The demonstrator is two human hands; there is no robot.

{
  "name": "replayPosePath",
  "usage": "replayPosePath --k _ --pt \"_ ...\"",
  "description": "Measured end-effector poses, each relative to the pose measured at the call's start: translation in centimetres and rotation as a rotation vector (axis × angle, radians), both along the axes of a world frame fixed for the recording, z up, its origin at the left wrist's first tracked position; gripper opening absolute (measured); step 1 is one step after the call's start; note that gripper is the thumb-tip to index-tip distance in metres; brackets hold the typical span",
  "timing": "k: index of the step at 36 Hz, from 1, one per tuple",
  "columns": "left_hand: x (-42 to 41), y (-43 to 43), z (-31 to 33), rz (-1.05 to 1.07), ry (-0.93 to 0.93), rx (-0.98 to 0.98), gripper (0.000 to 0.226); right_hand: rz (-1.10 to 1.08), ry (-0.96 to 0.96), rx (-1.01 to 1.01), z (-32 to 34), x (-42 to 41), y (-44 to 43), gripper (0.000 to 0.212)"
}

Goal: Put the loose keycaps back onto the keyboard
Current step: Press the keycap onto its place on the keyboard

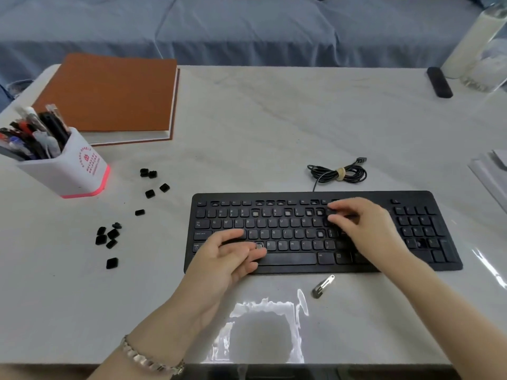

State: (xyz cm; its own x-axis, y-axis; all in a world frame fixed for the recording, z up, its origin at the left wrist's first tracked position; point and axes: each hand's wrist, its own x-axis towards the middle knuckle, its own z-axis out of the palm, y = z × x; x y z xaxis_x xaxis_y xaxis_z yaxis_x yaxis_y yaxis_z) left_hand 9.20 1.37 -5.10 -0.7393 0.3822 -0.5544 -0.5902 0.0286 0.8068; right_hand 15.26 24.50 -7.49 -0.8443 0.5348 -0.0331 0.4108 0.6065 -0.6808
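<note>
Nearest, the left hand (233, 256) rests slack on the keyboard (288, 259), the right hand (359, 226) pinches a keycap (332, 212); several gaps unfilled, many loose keycaps (107, 237) lie at left

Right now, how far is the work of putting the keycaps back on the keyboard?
Most keys already sit on the keyboard. In hand: the right hand pinches a keycap over the right end of the number row, while the left hand rests on the lower left keys. Left: several empty sockets, and about a dozen loose keycaps on the table.
</note>
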Motion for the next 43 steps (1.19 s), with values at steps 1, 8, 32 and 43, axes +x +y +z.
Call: replayPosePath --k 1,8,32,43 --pt "0.0 0.0 0.0 0.02 -0.004 0.011 0.02 0.01 -0.012 0.019 -0.1 -0.2 0.4 0.019" --pt "0.2 0.0 0.4 0.127 -0.085 0.015 0.012 0.126 -0.083 0.118 -0.8 -1.8 1.1 0.02" --pt "0.1 -0.4 1.9 -0.072 0.348 -0.018 0.027 0.219 0.123 0.643 -3.7 0.2 -0.1 0.025" --pt "-0.1 0.2 1.5 -0.037 0.261 -0.024 0.024 0.166 0.101 0.661 -4.4 0.6 -1.0 0.042"
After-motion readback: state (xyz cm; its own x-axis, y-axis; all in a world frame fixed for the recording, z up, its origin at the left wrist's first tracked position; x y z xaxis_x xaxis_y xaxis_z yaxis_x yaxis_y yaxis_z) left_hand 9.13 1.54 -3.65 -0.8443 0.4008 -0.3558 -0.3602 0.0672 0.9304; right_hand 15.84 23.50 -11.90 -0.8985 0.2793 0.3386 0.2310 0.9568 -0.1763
